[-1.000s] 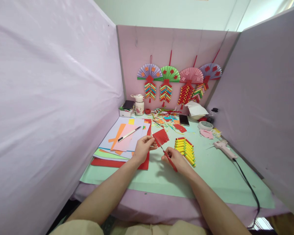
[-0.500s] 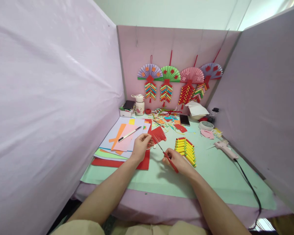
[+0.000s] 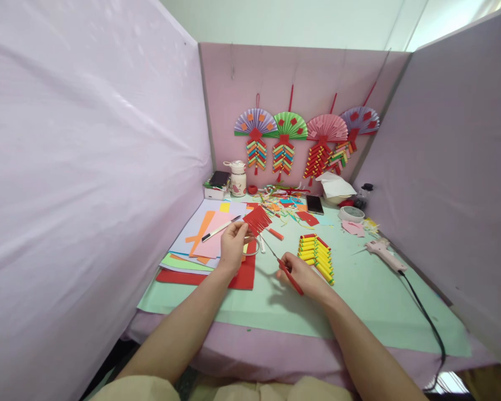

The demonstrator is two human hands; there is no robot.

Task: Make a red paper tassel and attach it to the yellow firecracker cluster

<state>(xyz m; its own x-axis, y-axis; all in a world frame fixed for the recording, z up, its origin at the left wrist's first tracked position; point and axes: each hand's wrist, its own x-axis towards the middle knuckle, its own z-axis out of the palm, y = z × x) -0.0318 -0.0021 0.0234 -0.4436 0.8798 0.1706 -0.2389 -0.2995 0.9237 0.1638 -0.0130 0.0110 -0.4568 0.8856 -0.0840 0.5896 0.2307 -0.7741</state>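
Pinched in my left hand [image 3: 234, 242] is a small piece of red paper [image 3: 258, 219], its lower right side cut into narrow fringe strips. My right hand [image 3: 296, 270] grips red-handled scissors [image 3: 290, 275], whose blades point up and left toward the fringe, apart from it. Beneath my left hand lie stacked coloured paper sheets [image 3: 179, 264] with a white and black pen [image 3: 221, 228] on top. Beyond my right hand rests a bundle of yellow paper rolls [image 3: 316, 257] with a few red ones at its far end.
A glue gun [image 3: 384, 256] with a trailing cord lies at the right, near a roll of tape [image 3: 351, 214]. Paper scraps [image 3: 286, 203], a phone [image 3: 314, 205] and a white bottle [image 3: 237, 179] sit at the back. Several folded fan ornaments [image 3: 290, 126] hang on the back panel.
My left hand has drawn back slightly to the left with the fringed red paper, away from the scissor blades. A red-orange stick on the table now shows. My right hand stays nearly still.
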